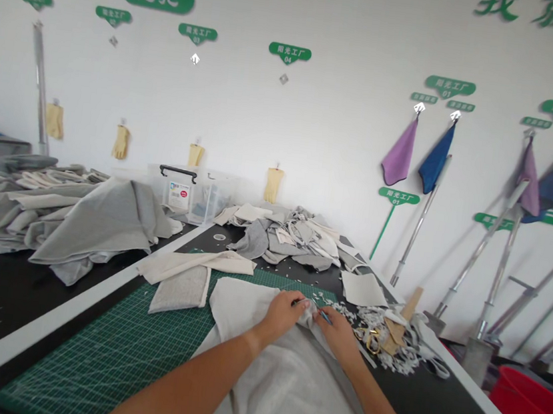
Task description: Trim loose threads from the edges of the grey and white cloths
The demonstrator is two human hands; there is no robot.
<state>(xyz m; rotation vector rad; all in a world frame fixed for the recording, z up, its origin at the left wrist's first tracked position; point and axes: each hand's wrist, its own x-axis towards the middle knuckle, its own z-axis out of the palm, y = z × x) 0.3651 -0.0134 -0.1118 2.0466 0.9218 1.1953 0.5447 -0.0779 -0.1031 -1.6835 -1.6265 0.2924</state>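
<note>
A large light grey cloth [296, 377] spreads over the cutting mat [103, 347] and hangs toward me. Near its far edge, my left hand [286, 312] pinches a gathered fold of it. My right hand [336, 332] is closed around a small thin tool [325, 316] with a blue handle and a metal tip; its exact kind is too small to make out. The tip meets the bunched fabric between both hands. To the left, a folded grey cloth piece [180, 292] and a pale strip [199, 265] lie on the mat.
Cloth heaps lie at left [99, 212] and at the back [288, 235], near a clear plastic box [190, 193]. At right are shredded scraps [404, 357], gold-handled scissors [374, 340] and brown card [394, 336]. A red bucket [528, 412] stands beyond the table edge.
</note>
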